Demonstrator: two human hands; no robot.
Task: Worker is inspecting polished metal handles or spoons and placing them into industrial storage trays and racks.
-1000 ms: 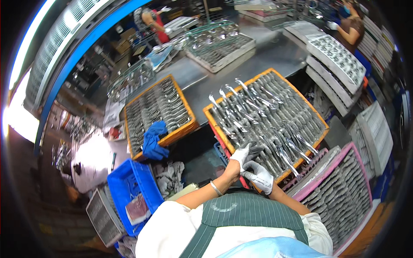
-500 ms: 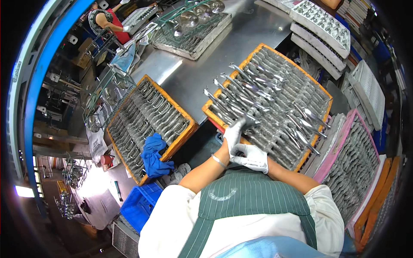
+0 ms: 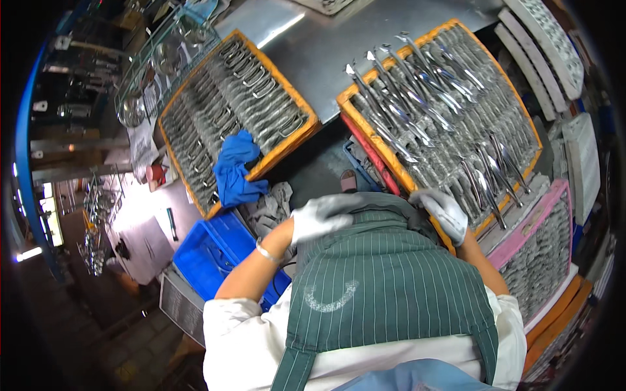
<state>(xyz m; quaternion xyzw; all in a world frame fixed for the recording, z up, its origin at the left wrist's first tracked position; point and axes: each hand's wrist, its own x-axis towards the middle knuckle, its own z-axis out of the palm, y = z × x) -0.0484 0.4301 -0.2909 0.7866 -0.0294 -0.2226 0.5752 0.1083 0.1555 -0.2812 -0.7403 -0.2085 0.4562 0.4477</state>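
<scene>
My left hand [image 3: 323, 217], in a white glove with darkened fingertips, lies with its fingers stretched across the waist of my green pinstriped apron [image 3: 391, 280]; motion blurs it. At the apron's right edge is my gloved right hand [image 3: 445, 214], its fingers bent onto the bunched cloth, their tips partly hidden. Beyond it stands an orange-framed tray [image 3: 535, 156] lined with grey ridged padding. Shiny curved metal pieces [image 3: 424, 98] lie across its far part, and more metal pieces [image 3: 486, 179] rest at its near right. Neither hand touches them.
On the left, another orange-framed tray [image 3: 306, 127] holds thin metal loops, with a blue cloth [image 3: 238, 169] over its corner. Below it sits a blue plastic bin [image 3: 202, 244]. A pink-edged padded tray [image 3: 541, 215] leans at right. White trays [image 3: 551, 45] are stacked behind.
My hands, close together at the near edge of the right tray before, have parted and drawn back to the apron, one on each side. The view has shifted, showing the trays higher in the picture.
</scene>
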